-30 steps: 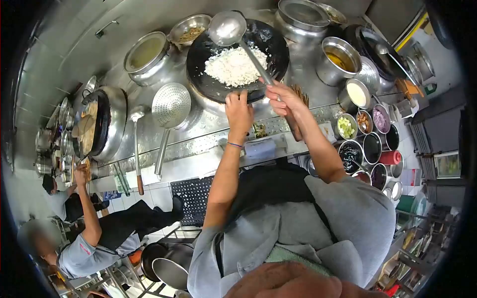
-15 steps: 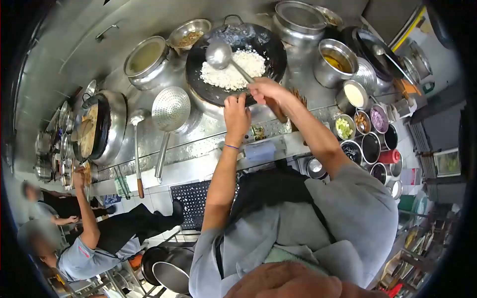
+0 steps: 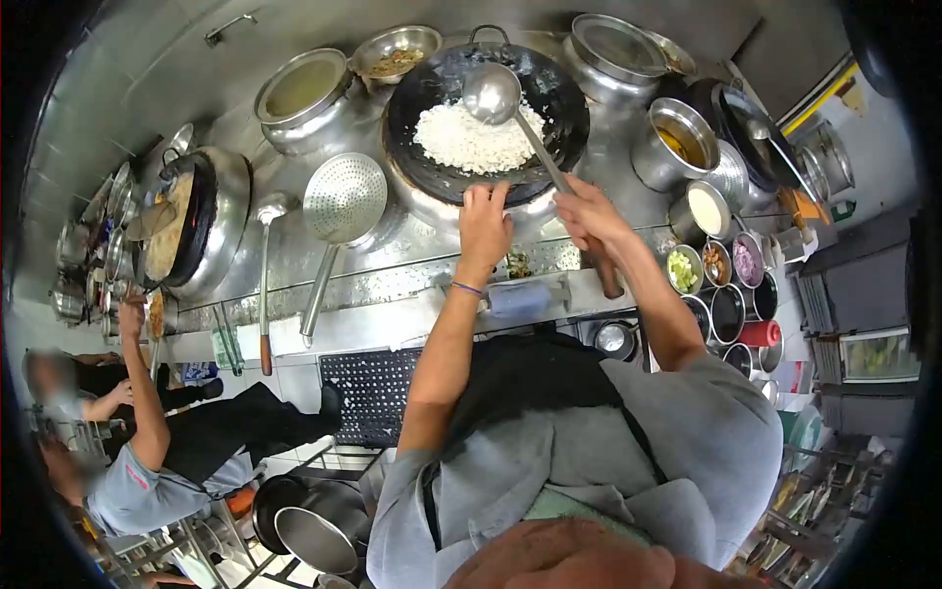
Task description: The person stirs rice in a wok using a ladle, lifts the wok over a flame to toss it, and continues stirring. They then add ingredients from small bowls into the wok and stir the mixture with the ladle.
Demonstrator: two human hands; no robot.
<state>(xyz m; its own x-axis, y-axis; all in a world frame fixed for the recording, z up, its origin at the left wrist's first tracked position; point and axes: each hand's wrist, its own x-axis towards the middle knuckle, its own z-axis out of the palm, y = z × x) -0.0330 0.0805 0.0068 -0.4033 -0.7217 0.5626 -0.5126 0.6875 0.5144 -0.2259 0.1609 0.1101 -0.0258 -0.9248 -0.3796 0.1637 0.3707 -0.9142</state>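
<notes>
A black wok (image 3: 407, 157) holds a spread of white rice (image 3: 471, 142). My right hand (image 3: 592, 214) is closed around the handle of a metal ladle (image 3: 493, 93), whose round bowl hangs over the back of the rice. The lower end of its wooden handle sticks out below my fist. At the wok's near rim, my left hand (image 3: 486, 231) grips the edge with its fingers; the thumb is partly hidden. A perforated skimmer (image 3: 345, 201) lies on the steel counter (image 3: 285, 187) to the left of the wok.
Left stands another wok (image 3: 201, 221) with food, beside a second ladle (image 3: 265, 285). Covered pots (image 3: 613, 49) flank the wok at the back. Right are a pot of oily liquid (image 3: 677, 147) and several ingredient tins (image 3: 684, 267). A co-worker (image 3: 177, 481) works at lower left.
My right hand has moved right and toward my body with the ladle. The ladle's bowl has shifted right across the rice. My left hand stays at the wok's rim; the whole view has shifted slightly.
</notes>
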